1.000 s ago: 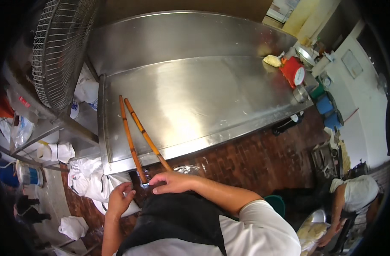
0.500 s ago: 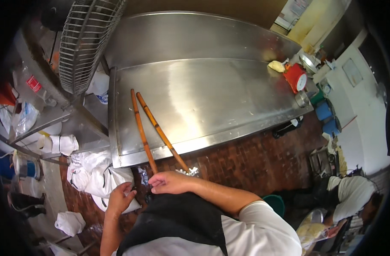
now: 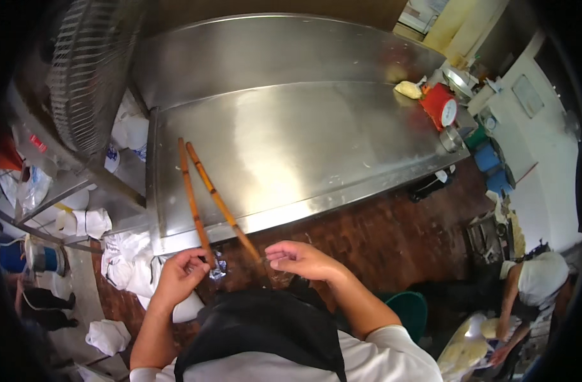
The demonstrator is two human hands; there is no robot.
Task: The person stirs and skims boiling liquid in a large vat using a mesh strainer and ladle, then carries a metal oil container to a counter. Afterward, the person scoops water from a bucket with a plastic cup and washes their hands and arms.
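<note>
Two long bamboo poles [image 3: 195, 204] lie side by side at a slant on the steel worktable [image 3: 303, 140], their near ends jutting past its front edge. My left hand [image 3: 184, 274] is beside the near end of the left pole, fingers loosely curved and apart; I cannot tell whether the fingertips touch it. My right hand [image 3: 300, 261] is open, palm turned inward, just right of the other pole's near end [image 3: 256, 254], holding nothing. Below me is my black apron [image 3: 259, 325].
A large fan [image 3: 87, 76] and rack stand left, white sacks [image 3: 125, 261] below. A red scale [image 3: 439, 105], bagged pale food and a metal container sit at the table's right end. A co-worker [image 3: 536, 280] bends over bagged food at lower right, near a green tub [image 3: 405, 315].
My hands have moved apart: the right one rightward, away from the left pole's end, the left one up and slightly right toward it. The co-worker's hands have shifted.
</note>
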